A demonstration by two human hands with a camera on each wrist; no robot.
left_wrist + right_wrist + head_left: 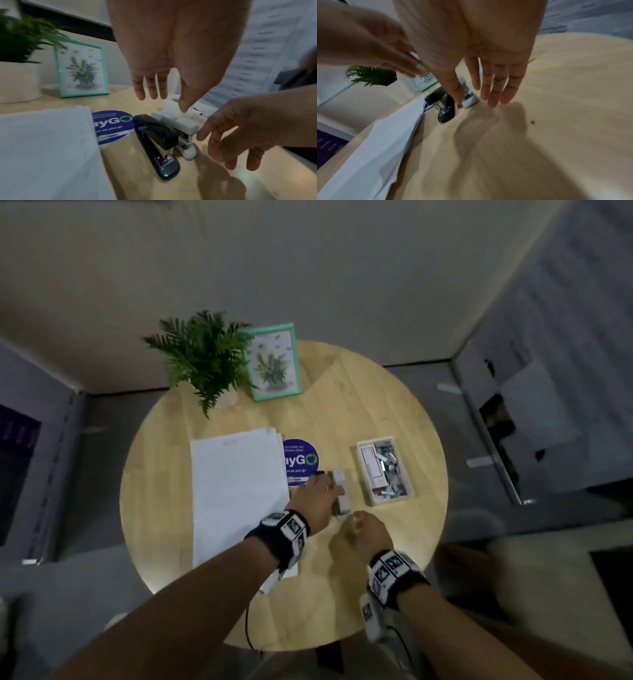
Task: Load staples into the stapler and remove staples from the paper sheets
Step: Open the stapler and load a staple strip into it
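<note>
- Left hand (pixel 171 56) is hovering w/ fingers straight and spread over the white stapler (pixel 178 124); thumb tip looks to be touching its top, can't tell for sure.
- Right hand (pixel 240 129) is reaching in w/ fingers loosely spread, holding nothing, fingertips just beside that stapler's front end.
- Black stapler (pixel 157 140) is lying just left of the white one, sides touching; both glossy plastic w/ metal fronts.
- Paper sheets (pixel 236 491), a flat white stack, are lying left of the left hand, its edge near the black stapler.
- Bare pale wood of the round table (pixel 556 121) is stretching right of the right hand.
- Shallow white tray (pixel 383 470) is sitting beyond the right hand, holding staple strips and a small box.
</note>
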